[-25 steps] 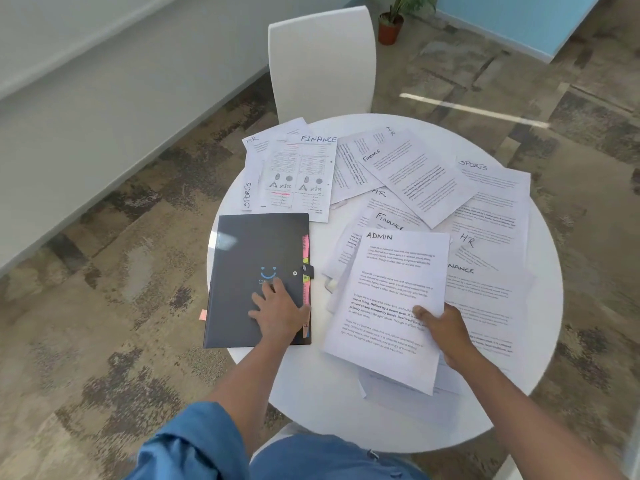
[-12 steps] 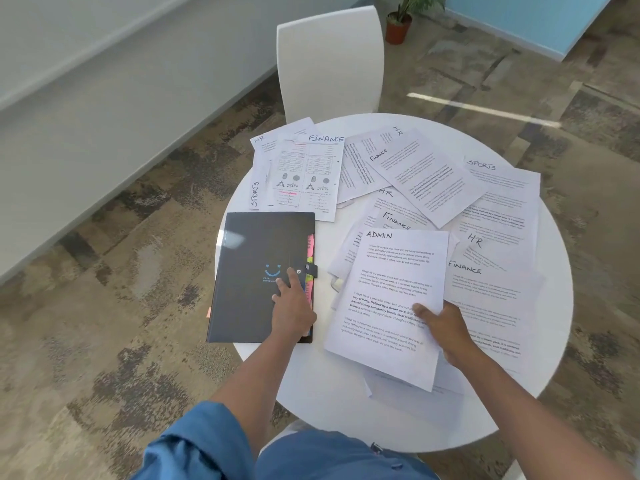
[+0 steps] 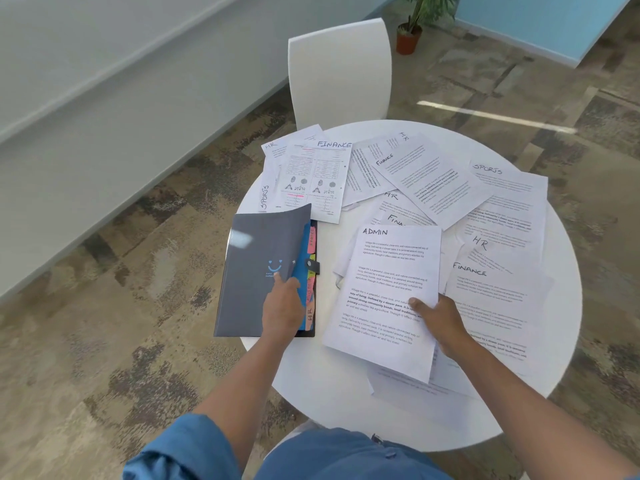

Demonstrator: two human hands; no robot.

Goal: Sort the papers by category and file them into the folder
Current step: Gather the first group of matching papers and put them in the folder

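Note:
A dark grey folder (image 3: 256, 258) with a smiley logo lies at the table's left edge. Its front cover is lifted along the right side, showing blue dividers and coloured tabs (image 3: 310, 271). My left hand (image 3: 282, 308) grips that cover's right edge near the bottom. My right hand (image 3: 438, 320) holds a sheet headed ADMIN (image 3: 384, 292) by its right edge, just right of the folder. Several more sheets marked FINANCE (image 3: 317, 178), HR (image 3: 485, 251) and SPORTS (image 3: 509, 199) lie spread over the table's far and right parts.
The round white table (image 3: 325, 386) has a white chair (image 3: 341, 71) behind it. A potted plant (image 3: 410, 32) stands on the patterned carpet near a blue wall. My blue-clad lap is at the near edge.
My left hand slid to the folder's right edge, undid the snap strap and lifted the cover, exposing the tabs. My right hand kept hold of the ADMIN sheet.

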